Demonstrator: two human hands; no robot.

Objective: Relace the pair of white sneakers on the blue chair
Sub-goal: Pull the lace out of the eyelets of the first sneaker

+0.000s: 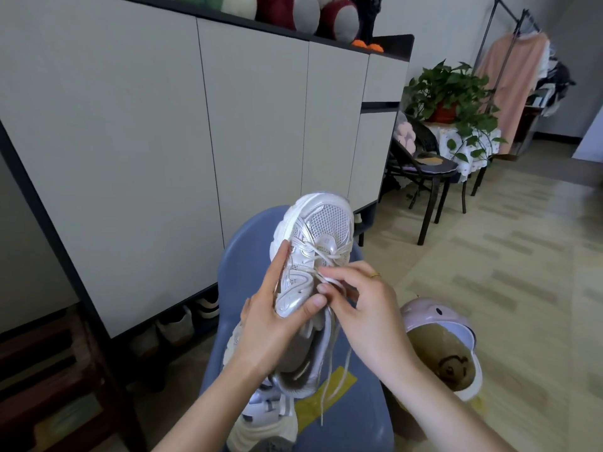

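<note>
1. The left hand is gripping one white sneaker from its outer side, thumb lying across the silver side panel and fingers curling round the sole edge, holding it toe-up over the blue chair.
2. The right hand is pinching the white lace at the eyelets midway up the shoe; its fingers are closing narrowly on the lace, and a thin ring is sitting on one of them.
3. The loose lace ends are hanging down past the shoe's heel toward a yellow tape strip on the chair seat.
4. A second white sneaker is lying on the chair seat under the left forearm, so two sneakers are showing in all.
5. A pink round container is standing on the floor just right of the chair, its white lid tilting open and its brownish inside showing; what it holds cannot be told.
6. The open gap under the grey cabinet is holding several shoes; their exact count is unclear.
7. Plush toys are sitting on the cabinet top, and one potted plant is standing beyond a dark chair.
</note>
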